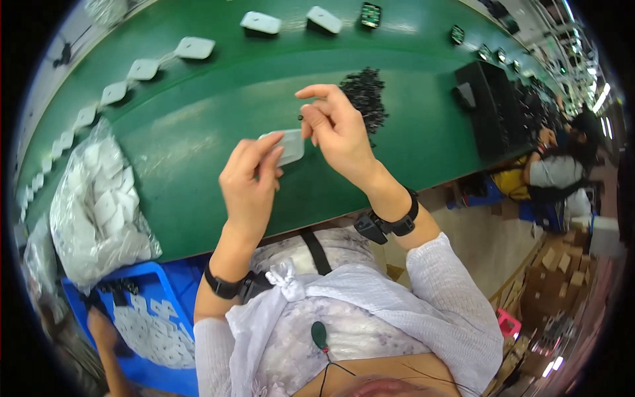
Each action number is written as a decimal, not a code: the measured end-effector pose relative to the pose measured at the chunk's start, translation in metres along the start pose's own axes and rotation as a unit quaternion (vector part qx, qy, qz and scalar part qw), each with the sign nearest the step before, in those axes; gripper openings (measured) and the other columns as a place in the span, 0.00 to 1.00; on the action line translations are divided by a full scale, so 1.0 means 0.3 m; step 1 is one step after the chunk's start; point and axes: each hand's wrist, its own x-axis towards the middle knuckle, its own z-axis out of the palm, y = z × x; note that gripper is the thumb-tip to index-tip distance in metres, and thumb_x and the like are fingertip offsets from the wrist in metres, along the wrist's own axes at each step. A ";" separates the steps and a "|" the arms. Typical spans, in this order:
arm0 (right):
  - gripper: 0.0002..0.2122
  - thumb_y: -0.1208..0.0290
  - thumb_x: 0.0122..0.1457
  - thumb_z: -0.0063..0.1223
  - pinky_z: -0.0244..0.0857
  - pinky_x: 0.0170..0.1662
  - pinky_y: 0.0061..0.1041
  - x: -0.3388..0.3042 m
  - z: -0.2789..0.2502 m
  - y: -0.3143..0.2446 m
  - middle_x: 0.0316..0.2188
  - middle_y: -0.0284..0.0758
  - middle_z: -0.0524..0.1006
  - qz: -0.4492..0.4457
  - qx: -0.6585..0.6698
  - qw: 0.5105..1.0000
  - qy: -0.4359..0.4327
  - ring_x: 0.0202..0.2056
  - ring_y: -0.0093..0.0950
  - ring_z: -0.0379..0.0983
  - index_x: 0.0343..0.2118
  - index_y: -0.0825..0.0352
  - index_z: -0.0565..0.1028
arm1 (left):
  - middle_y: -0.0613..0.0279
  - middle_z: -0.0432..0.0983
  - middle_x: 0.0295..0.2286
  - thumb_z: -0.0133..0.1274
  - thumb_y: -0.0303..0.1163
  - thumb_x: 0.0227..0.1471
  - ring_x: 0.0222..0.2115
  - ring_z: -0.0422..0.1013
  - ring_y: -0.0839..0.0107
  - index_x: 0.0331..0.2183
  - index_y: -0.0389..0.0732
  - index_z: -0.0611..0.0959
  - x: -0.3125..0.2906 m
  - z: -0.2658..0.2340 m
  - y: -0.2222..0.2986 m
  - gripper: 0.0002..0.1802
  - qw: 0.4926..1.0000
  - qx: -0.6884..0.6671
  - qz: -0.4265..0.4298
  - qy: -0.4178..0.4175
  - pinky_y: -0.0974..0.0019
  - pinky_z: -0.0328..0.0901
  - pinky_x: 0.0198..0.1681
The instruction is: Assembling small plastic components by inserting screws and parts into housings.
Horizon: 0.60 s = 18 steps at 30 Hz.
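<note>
A long green worktable [198,145] fills the scene, with a blue plastic crate [173,298] of flat white parts near its left edge. Beside the crate, a clear plastic bag [126,248] bulges with white pieces; a black open-looking box [486,109] stands to the right.

Over the middle of the table, the left hand [248,169] has its thumb and fingers closed on something thin, and the right hand [342,135] makes a narrow pinch, its forefinger reaching out above. A loose heap of small black parts [367,99] lies just beyond the right hand. White rounded-square covers [144,69] are spaced along the left and far sides.

Gripped at the left fingertips is a shallow, translucent white plastic shell [292,147], slightly tilted. Smallest is a tiny black piece [301,118] at the right thumb and fingertips, just beside the shell's far edge; its shape is too small to tell.

To work well here, I would hold the shell steady by its rim, pinch the piece lightly, and check which way it faces before the two touch; so small a part could easily slip.
</note>
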 end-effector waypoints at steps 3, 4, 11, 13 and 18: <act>0.09 0.71 0.65 0.44 0.53 0.22 0.12 -0.002 0.041 -0.004 0.18 0.27 0.70 0.056 0.136 0.986 -0.073 0.20 0.13 0.61 0.46 0.67 0.66 | 0.64 0.71 0.25 0.54 0.19 0.51 0.18 0.68 0.79 0.37 0.37 0.82 0.014 -0.004 -0.003 0.10 1.000 -0.013 0.000 0.015 0.76 0.62 0.18; 0.09 0.71 0.64 0.44 0.52 0.22 0.12 -0.007 0.054 -0.010 0.19 0.27 0.70 0.063 0.162 0.981 -0.082 0.20 0.13 0.61 0.46 0.67 0.66 | 0.63 0.71 0.25 0.54 0.19 0.50 0.18 0.69 0.78 0.37 0.37 0.82 0.014 -0.005 -0.009 0.10 1.000 -0.006 0.014 0.016 0.75 0.63 0.18; 0.08 0.74 0.61 0.51 0.59 0.26 0.14 -0.032 0.087 -0.019 0.24 0.27 0.72 -0.006 0.123 0.988 -0.095 0.25 0.15 0.67 0.42 0.68 0.70 | 0.62 0.72 0.24 0.54 0.20 0.50 0.18 0.69 0.78 0.34 0.36 0.82 0.018 -0.051 -0.009 0.06 0.999 0.007 0.014 0.042 0.75 0.64 0.19; 0.05 0.77 0.58 0.54 0.62 0.28 0.16 -0.036 0.083 -0.039 0.26 0.29 0.73 -0.036 0.083 0.993 -0.073 0.27 0.17 0.68 0.36 0.68 0.74 | 0.63 0.72 0.24 0.54 0.20 0.50 0.17 0.69 0.78 0.33 0.35 0.82 0.017 -0.071 -0.002 0.05 0.998 -0.020 -0.023 0.048 0.75 0.63 0.18; 0.05 0.80 0.51 0.59 0.62 0.26 0.20 -0.037 0.063 -0.039 0.25 0.33 0.73 -0.212 -0.091 0.971 -0.061 0.25 0.23 0.69 0.30 0.67 0.75 | 0.63 0.72 0.24 0.54 0.21 0.52 0.15 0.68 0.79 0.32 0.35 0.82 0.002 -0.095 0.013 0.05 0.997 -0.045 -0.063 -0.011 0.76 0.62 0.17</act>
